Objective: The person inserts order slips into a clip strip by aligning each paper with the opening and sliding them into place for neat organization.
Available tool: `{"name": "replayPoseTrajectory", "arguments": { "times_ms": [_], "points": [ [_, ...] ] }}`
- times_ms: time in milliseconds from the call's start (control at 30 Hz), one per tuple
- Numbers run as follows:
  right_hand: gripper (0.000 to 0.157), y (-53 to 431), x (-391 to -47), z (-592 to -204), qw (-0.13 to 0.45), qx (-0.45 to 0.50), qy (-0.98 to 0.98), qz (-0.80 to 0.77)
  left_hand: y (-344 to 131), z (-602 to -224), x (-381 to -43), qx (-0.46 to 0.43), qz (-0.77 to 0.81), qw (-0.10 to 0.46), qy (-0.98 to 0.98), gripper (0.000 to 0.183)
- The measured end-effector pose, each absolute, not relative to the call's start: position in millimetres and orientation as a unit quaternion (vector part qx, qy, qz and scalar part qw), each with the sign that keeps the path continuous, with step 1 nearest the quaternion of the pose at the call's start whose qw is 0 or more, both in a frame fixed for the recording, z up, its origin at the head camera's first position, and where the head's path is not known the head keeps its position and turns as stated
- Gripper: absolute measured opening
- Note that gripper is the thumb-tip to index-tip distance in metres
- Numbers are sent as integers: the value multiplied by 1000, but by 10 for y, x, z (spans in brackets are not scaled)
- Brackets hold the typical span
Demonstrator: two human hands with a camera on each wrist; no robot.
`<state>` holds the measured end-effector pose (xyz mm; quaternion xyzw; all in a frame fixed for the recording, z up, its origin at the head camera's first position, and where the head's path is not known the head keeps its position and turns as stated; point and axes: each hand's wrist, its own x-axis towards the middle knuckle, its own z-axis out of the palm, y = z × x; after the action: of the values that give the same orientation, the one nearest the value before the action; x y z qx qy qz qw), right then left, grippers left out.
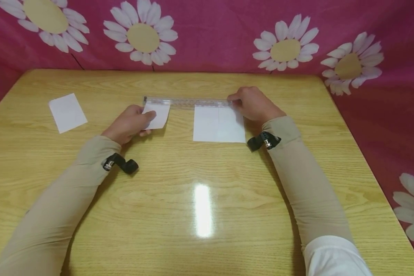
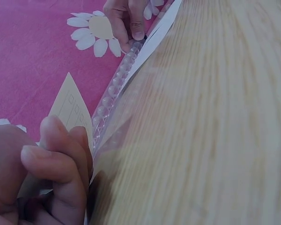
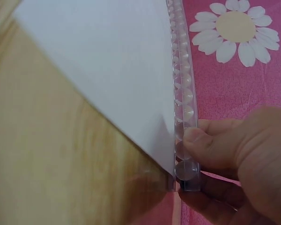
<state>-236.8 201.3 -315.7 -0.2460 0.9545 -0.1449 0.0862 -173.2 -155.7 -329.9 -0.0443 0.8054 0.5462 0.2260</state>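
A long clear plastic strip [image 1: 183, 102] with a row of round bumps lies across the far part of the table. My right hand [image 1: 257, 103] pinches its right end between thumb and fingers, plain in the right wrist view. A white paper [image 3: 107, 61] with a vertical line down it meets the strip's near edge beside that hand. My left hand [image 1: 127, 120] holds a small white card [image 1: 160, 117], thumb on top and fingers below, at the strip's left end. Small printed squares show on the card [image 2: 68, 110] in the left wrist view. Whether card and strip are joined, I cannot tell.
Another white card [image 1: 68, 113] lies apart on the left of the wooden table [image 1: 158, 214]. A pink cloth [image 1: 214, 34] with daisies hangs behind the far edge. Black straps [image 1: 262, 141] are on both wrists, over beige sleeves.
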Motion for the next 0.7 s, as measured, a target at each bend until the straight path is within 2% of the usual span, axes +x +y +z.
{"name": "replayPoseTrajectory", "arguments": {
  "times_ms": [400,700],
  "points": [
    [37,1993,-2362,-3144,88,-242,956,-138,-1523,-3323,-1735,-39,545,228,806,33],
    [37,1995,-2366,-3157,87,-232,960,-131,-1483,-3347,-1740,-20,557,226,799,39]
  ]
}}
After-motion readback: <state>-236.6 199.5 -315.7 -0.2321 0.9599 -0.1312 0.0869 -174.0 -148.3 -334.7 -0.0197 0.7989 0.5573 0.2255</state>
